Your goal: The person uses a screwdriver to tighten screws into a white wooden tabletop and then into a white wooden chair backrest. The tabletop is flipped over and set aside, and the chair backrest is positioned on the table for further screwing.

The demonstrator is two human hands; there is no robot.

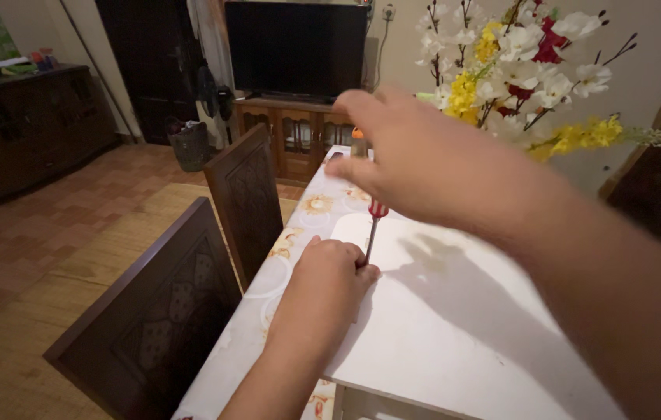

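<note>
In the head view, a dark wastebasket [189,145] stands on the tiled floor [50,233] near the doorway, with pale scraps showing at its rim; what else it holds cannot be made out. A spray of white, yellow and red artificial flowers [536,74] rises at the far right, its vase hidden behind the right forearm. A small orange-capped bottle [358,142] at the far end of the surface [299,233] is mostly covered by the right hand [416,159].

A white board [455,311] lies flat on the patterned surface, its near edge cut off by the frame. A screwdriver [374,229] with a red handle stands nearly upright at the board's left edge. The handle top is hidden under the right hand, and the tip is hidden behind the left hand [330,276].

The left hand rests on the board's left edge, curled into a loose fist around the lower shaft, knuckles up. The right hand reaches across from the right, palm down, fingers bent over the handle and gripping it from above. Two dark carved wooden chairs [190,295] stand just beside the surface.
</note>
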